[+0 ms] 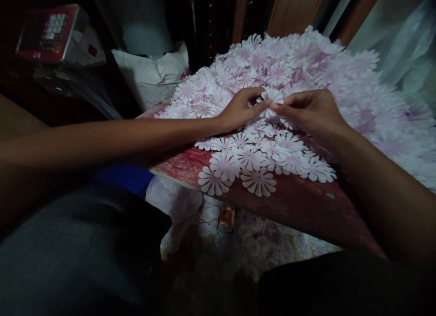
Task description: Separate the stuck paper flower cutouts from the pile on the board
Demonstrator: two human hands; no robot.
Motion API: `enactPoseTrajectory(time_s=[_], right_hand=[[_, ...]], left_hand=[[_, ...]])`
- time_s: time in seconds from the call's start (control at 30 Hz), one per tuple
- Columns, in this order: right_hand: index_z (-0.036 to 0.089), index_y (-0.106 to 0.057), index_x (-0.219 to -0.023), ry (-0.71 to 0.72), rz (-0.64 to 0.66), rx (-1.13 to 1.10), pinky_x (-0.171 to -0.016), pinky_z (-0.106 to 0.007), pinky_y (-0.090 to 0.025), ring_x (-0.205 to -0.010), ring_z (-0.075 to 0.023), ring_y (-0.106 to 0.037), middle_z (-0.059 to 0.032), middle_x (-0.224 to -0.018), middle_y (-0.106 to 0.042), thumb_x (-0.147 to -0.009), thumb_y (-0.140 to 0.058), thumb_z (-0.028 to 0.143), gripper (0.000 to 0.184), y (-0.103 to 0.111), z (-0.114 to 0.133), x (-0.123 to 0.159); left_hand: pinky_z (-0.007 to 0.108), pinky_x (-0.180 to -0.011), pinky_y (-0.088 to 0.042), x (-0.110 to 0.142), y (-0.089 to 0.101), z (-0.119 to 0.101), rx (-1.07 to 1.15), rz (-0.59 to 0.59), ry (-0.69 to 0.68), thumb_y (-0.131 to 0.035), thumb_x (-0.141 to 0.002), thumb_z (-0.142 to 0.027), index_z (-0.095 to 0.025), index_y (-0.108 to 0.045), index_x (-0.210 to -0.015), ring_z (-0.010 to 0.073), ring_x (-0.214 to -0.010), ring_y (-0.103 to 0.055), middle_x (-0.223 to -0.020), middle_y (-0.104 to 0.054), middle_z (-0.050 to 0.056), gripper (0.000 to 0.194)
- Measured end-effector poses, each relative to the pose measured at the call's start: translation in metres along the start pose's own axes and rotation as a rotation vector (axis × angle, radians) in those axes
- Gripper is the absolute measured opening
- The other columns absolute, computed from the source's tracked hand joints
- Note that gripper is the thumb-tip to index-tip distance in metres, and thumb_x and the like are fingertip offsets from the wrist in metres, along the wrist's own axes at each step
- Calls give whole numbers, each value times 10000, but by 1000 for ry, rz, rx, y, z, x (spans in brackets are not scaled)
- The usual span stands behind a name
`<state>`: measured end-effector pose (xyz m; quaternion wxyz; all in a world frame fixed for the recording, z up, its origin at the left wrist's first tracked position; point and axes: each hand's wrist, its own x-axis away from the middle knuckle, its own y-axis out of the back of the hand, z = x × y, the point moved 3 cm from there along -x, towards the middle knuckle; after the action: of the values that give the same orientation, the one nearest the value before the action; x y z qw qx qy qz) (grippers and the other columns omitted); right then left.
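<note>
A big heap of pale pink and white paper flowers [306, 66] covers a red board [293, 202]. My left hand [240, 109] and my right hand [311, 111] meet over the heap, and both pinch one paper flower [270, 98] between thumbs and fingertips. The flower is lifted a little above the pile. More flat flowers [252, 164] lie spread in front of my hands toward the board's near edge.
A red weighing scale with a keypad [51, 32] sits at the far left. A white bag [153, 75] stands behind the board. Clear plastic [405, 43] hangs at the right. More flowers lie on the floor [238, 239] under the board's edge. My knees fill the foreground.
</note>
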<state>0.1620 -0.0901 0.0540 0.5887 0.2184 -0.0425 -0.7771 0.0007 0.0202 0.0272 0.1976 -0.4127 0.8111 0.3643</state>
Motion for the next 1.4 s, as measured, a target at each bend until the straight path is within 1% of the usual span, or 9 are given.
enactPoseTrajectory(time_s=[0.13,0.33,0.5,0.63,0.87,1.0,1.07,1.23,1.4], right_hand=[[156,-727,-711,0,-31,-8,-494,-249,-256,-550,-78,-387,-4,-578,-546,-787,-947,246,249,-1,4,1],[165,-739,-703,5,-119,35,-444,-248,-238,-493,-81,-395,-8,-556,-569,-732,-998,298,293,2,0,-5],[164,-721,-658,23,-152,61,-473,-257,-268,-508,-83,-409,-6,-552,-571,-727,-962,217,256,2,0,-6],[148,-785,-692,96,-86,59,-578,-283,-410,-583,-97,-515,-30,-627,-665,-732,-918,141,139,1,-2,-6],[137,-831,-746,143,-57,98,-651,-324,-468,-672,-135,-571,-65,-731,-743,-653,-1030,245,245,4,-10,-10],[156,-873,-827,157,26,66,-841,-407,-606,-818,-206,-706,-96,-893,-822,-641,-1036,261,269,2,-12,-10],[169,-884,-872,166,53,49,-920,-447,-628,-882,-232,-743,-101,-963,-838,-660,-1026,276,277,2,-12,-9],[173,-874,-862,107,-21,33,-823,-410,-609,-767,-190,-697,-65,-801,-779,-743,-953,229,153,2,-11,-6],[164,-849,-814,68,-88,20,-711,-335,-536,-684,-138,-613,-35,-723,-727,-740,-912,155,97,0,-8,-5]], left_hand=[[331,-873,-510,0,1,3,-12,-14,-3,-735,-958,-725,-210,-576,-843,188,-932,-570,-808,-577,26,551],[362,-940,-536,3,6,1,-96,-107,-13,-709,-990,-729,-216,-619,-1131,187,-1044,-630,-1079,-652,69,540],[358,-929,-545,4,3,-7,-77,-13,9,-680,-999,-744,-202,-665,-967,186,-987,-625,-996,-699,82,542],[325,-911,-548,4,0,-11,-60,54,-11,-678,-1002,-740,-175,-728,-976,166,-954,-656,-969,-735,78,568],[283,-825,-547,5,-3,-12,18,112,4,-787,-940,-710,-156,-766,-950,144,-877,-672,-907,-754,69,555],[293,-825,-554,4,-1,-9,20,102,5,-801,-956,-642,-153,-779,-932,144,-862,-673,-891,-760,72,490],[303,-834,-564,3,0,-4,-1,63,8,-815,-957,-596,-155,-769,-917,150,-870,-681,-889,-760,69,445],[336,-910,-593,0,0,8,-13,22,7,-792,-982,-500,-154,-765,-978,174,-934,-717,-920,-770,65,347],[362,-917,-594,1,-2,3,-23,52,35,-741,-1000,-442,-163,-758,-993,196,-958,-706,-915,-766,80,279]])
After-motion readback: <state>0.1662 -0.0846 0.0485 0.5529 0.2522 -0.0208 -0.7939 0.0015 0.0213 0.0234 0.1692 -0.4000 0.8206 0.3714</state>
